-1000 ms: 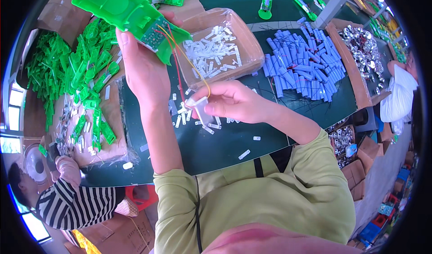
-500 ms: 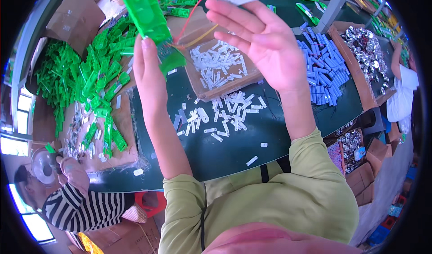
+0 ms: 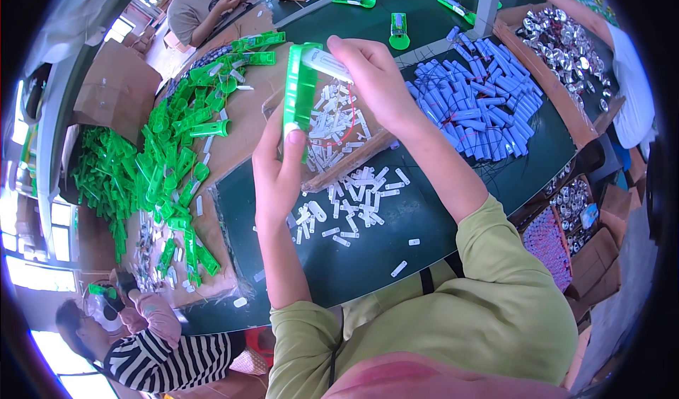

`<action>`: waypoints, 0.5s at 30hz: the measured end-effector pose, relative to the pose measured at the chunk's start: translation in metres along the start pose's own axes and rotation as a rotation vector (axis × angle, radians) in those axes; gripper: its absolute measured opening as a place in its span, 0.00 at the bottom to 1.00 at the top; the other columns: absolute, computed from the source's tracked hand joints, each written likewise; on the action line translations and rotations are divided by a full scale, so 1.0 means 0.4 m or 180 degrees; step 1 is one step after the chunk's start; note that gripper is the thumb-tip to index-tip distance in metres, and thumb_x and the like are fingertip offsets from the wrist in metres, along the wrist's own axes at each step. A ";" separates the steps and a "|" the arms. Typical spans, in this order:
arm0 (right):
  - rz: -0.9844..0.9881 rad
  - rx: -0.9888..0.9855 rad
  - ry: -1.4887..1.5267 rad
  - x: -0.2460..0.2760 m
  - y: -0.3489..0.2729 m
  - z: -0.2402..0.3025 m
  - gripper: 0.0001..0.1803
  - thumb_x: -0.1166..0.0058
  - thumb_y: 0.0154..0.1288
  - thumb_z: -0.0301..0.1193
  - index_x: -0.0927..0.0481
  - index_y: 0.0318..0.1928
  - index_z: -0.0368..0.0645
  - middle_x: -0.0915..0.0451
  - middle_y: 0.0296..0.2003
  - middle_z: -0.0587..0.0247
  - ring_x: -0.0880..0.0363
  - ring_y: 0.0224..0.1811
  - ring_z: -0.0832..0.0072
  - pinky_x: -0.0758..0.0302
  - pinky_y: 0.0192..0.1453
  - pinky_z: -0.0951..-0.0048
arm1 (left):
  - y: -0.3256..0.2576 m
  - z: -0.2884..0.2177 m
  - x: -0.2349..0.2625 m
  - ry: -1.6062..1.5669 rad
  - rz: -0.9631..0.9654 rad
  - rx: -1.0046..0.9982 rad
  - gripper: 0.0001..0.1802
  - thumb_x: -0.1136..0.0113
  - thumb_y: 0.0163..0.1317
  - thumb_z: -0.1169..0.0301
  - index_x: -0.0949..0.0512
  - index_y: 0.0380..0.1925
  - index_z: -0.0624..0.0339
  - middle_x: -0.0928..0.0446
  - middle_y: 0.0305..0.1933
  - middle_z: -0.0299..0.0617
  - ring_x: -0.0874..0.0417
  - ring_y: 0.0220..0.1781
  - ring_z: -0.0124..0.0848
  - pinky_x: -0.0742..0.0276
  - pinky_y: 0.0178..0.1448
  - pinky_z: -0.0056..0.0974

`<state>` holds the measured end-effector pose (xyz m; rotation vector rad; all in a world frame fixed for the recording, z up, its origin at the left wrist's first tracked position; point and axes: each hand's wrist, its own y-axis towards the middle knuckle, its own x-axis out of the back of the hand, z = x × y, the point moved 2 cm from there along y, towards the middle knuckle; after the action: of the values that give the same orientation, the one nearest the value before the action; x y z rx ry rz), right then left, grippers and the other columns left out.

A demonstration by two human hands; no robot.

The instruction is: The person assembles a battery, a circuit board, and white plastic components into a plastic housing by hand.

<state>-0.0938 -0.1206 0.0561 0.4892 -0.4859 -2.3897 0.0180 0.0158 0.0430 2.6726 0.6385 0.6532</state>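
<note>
My left hand [image 3: 278,176] grips a long green plastic housing [image 3: 300,91] upright over the table, thumb on its near face. A white elongated part [image 3: 327,65] lies against the housing's upper end. My right hand [image 3: 382,81] pinches this part at its right end, fingers closed round it. From there a thin red wire [image 3: 353,116] loops down toward the housing. Behind and below my hands is a shallow cardboard tray [image 3: 346,164] of small white plastic pieces [image 3: 332,126]. More small white pieces [image 3: 364,197] lie loose on the dark green table nearer me.
Green housings [image 3: 159,165] are heaped at left on cardboard. Blue cylindrical cells with wires [image 3: 484,102] are piled at right, beside a cardboard box wall [image 3: 552,91] and shiny reflector cups [image 3: 566,45]. A striped-shirted person [image 3: 166,356] works at left; other people work across and at right.
My right hand has come down and left, bringing the white part from above onto the housing's upper end. My left hand has turned the housing and lowered it. The view has shifted slightly.
</note>
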 end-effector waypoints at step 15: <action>0.0072 0.0427 0.0597 0.015 0.023 -0.039 0.24 0.73 0.71 0.45 0.33 0.49 0.37 0.21 0.36 0.51 0.22 0.40 0.68 0.29 0.50 0.70 | -0.023 -0.009 -0.032 0.0168 0.0817 -0.0014 0.19 0.55 0.67 0.66 0.30 0.53 0.67 0.27 0.34 0.35 0.32 0.34 0.20 0.35 0.37 0.25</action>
<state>-0.0862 -0.1344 0.0455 0.7557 -0.5653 -2.2714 0.0028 0.0181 0.0377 2.7663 0.3073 0.7922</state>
